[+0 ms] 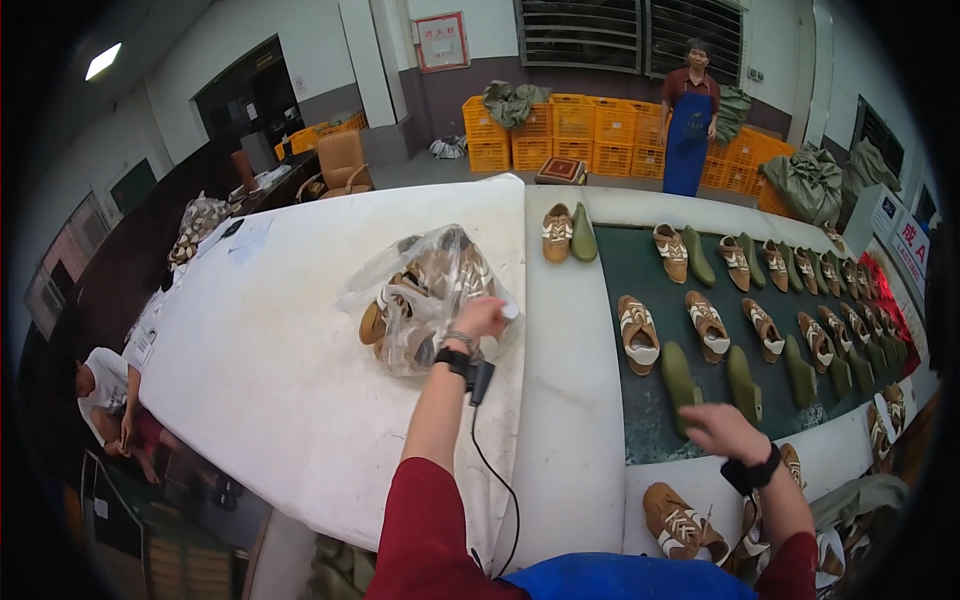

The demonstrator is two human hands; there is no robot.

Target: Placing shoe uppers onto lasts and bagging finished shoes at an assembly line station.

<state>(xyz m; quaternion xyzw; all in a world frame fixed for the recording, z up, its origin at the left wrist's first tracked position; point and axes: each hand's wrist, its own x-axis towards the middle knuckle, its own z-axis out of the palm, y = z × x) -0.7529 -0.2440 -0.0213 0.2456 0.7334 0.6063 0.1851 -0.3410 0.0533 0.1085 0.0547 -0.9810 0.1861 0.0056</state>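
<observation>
My left hand (pixel 482 318) is closed at the right side of a clear plastic bag (pixel 420 335), seemingly gripping its film; a small white patch shows by the fingers. Inside the bag several brown and white sneakers (pixel 402 292) lie in a heap on the white table (pixel 300 400). My right hand (pixel 728 432) hangs over the near edge of the dark green belt, fingers loosely apart with nothing seen in them. Closest to it are a green shoe last (pixel 680 385) and another green last (pixel 743 380). A brown sneaker (pixel 684 522) lies below the right hand.
Rows of sneakers and green lasts cover the green belt (pixel 650 430). A sneaker (pixel 557 235) and last (pixel 583 235) stand at its far left. Yellow crates (pixel 573 120) line the back wall. A person in a blue apron (pixel 690 130) stands there; another person sits at left (pixel 112 385).
</observation>
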